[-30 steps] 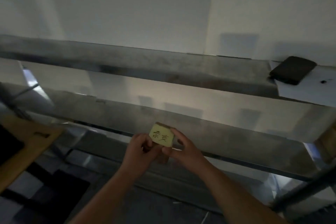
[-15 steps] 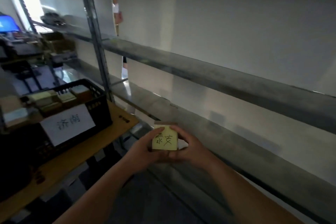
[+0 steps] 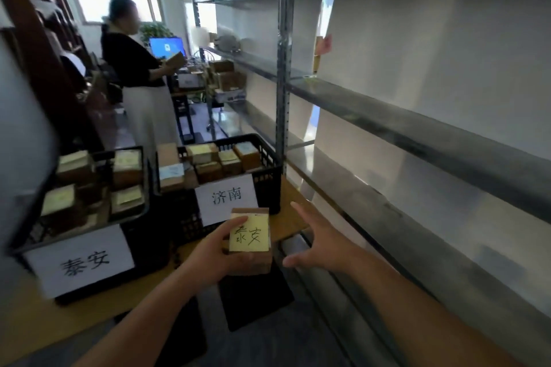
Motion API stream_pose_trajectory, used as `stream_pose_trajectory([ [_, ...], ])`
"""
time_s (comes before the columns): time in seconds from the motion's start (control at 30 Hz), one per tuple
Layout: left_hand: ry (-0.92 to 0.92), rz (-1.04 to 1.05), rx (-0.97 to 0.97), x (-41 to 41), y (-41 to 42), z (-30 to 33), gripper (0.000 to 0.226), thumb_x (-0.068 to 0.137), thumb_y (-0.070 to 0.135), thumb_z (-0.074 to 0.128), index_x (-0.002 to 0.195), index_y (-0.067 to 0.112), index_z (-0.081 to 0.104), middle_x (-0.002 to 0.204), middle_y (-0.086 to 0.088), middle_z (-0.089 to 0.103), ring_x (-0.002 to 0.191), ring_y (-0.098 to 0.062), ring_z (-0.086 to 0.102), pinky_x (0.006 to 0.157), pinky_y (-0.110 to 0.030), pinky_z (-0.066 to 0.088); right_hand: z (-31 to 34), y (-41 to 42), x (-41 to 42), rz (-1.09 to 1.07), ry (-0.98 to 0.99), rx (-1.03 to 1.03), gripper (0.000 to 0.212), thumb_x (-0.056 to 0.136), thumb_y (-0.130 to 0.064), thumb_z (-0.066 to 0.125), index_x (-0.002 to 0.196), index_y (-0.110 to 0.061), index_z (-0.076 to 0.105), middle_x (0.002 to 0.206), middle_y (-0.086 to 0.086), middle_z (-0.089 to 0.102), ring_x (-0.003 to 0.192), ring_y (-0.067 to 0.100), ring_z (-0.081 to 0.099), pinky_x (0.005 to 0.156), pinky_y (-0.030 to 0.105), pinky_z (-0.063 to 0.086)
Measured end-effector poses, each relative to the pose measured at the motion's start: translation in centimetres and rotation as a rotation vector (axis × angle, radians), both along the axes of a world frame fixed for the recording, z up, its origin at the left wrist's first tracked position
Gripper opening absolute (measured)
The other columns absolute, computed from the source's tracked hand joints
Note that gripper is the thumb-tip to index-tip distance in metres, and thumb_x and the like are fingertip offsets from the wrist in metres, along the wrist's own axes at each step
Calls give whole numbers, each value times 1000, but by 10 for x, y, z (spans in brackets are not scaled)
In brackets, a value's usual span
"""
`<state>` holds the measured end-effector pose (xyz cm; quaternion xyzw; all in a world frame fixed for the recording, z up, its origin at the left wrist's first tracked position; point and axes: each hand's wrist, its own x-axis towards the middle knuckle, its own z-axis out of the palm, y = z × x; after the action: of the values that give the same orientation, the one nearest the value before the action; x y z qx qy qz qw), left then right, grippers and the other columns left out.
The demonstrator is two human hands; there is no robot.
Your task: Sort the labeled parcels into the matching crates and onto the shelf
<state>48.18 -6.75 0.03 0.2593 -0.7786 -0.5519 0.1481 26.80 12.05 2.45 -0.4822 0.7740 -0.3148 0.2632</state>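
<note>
Shelf (image 3: pixel 417 116): long grey metal rack on the right, running from near to far; nearest boards bare where visible.
Table (image 3: pixel 293 219): wooden top on the left, carrying both crates; only its corner and front edge visible.
Left crate (image 3: pixel 134 235): black, with white sign 泰安 (image 3: pixel 79 261) on the front; several small boxes with yellow notes inside.
Right crate (image 3: pixel 265 185): black, just behind and to the right of the first, with sign 济南 (image 3: pixel 226 198); also partly filled with boxes.
Other person (image 3: pixel 140 74): standing far behind near a blue screen, not involved.
Right hand (image 3: pixel 319 243): off the parcel, just beside it, fingers spread and straight, holding nothing.
Left hand (image 3: pixel 220 253): clamped on the parcel, thumb on the front, fingers under and behind.
Parcel (image 3: pixel 252 241): small brown box in the air in front of the table, below the 济南 sign.
Yellow note (image 3: pixel 249 234): on the parcel front, handwritten 泰安.
Step in hand, as judgement: matching done, 泰安 crate is the target, to the left.
Advice: carry left and over the crate rim, set into a free gap, note facing up; not drop into 济南 by nearness; release only when resting.
</note>
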Motion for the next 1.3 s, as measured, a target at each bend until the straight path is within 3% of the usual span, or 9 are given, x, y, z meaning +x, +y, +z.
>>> stream_pose_trajectory([
  [0.17,-24,200,20,30,-57,7,74,73,27,90,126,61,51,125,14,56,95,-2,68,70,-23,60,1,-85,-15,139,91,73,136,59,-62,93,158,-61,0,171,-21,10,156,14,17,122,43,23],
  [0.27,-67,303,37,44,-84,12,76,76,29,87,133,58,47,122,16,53,97,-8,64,65,-22,59,2,-137,-19,246,101,71,137,58,-64,93,160,-56,2,171,-19,13,156,11,17,127,42,21],
  [0.33,-123,358,-2,53,-98,17,73,80,34,84,133,64,43,123,19,49,100,-3,58,61,-13,55,1,-171,-16,323,123,73,137,59,-68,91,160,-56,0,172,-20,10,157,10,13,128,41,17],
  [0.53,-154,462,-10,87,-125,19,71,83,37,81,136,63,42,125,19,49,105,-10,64,73,-18,55,0,-254,9,532,195,91,134,62,-76,86,160,-56,-3,172,-20,7,159,13,10,127,43,19],
  [0.67,-110,522,11,113,-148,22,71,81,37,82,138,59,44,127,14,52,94,0,69,70,-15,55,-2,-300,34,590,205,73,131,59,-77,85,155,-62,-3,171,-23,9,158,14,13,124,45,22],
  [0.87,-87,605,45,158,-204,20,71,83,27,82,139,53,47,128,12,52,101,-15,71,86,-37,61,-4,-375,77,669,163,86,132,57,-72,89,156,-58,3,172,-19,12,158,15,12,124,45,22],
  [1.0,-84,617,49,192,-264,16,71,84,24,82,140,50,47,128,10,53,107,-16,65,82,-36,62,-4,-431,110,674,200,96,130,58,-70,89,156,-59,4,171,-21,11,157,19,17,120,47,28],
  [1.2,-107,591,99,238,-363,2,72,83,19,82,140,47,48,126,5,57,109,-17,64,87,-38,60,-5,-514,154,699,193,112,129,60,-69,90,155,-61,3,170,-25,8,158,12,10,123,43,21],
  [1.3,-170,554,138,253,-401,-11,70,83,16,82,134,50,47,124,5,56,103,-14,65,74,-25,59,-7,-545,173,680,191,131,131,62,-65,92,159,-57,4,171,-23,8,158,14,10,125,46,22],
])
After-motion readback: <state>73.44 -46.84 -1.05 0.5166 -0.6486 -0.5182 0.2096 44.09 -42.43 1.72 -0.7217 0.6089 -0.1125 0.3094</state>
